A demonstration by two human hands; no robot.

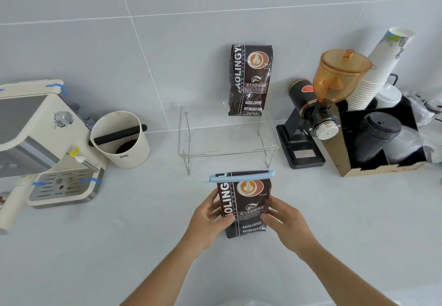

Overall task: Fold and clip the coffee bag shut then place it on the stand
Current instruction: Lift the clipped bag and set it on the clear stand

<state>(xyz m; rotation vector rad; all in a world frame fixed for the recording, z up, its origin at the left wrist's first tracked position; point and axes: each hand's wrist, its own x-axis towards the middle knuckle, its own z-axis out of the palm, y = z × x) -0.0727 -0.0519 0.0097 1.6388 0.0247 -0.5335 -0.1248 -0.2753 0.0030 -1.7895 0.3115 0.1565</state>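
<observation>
A dark brown coffee bag [246, 200] stands upright on the counter, its top folded over and held by a long light-blue clip [241, 176]. My left hand [210, 217] grips the bag's left side and my right hand [284, 222] grips its right side. Just behind the bag is a clear acrylic stand [191, 135]. A second, unclipped coffee bag [250, 80] stands on the right part of the stand's top, leaning against the wall.
A cream espresso machine [45, 143] and a cream knock box [119, 138] are at the left. At the right are a black grinder with an amber hopper [320, 107], a box organiser [382, 152] with black lids, and stacked paper cups [380, 66].
</observation>
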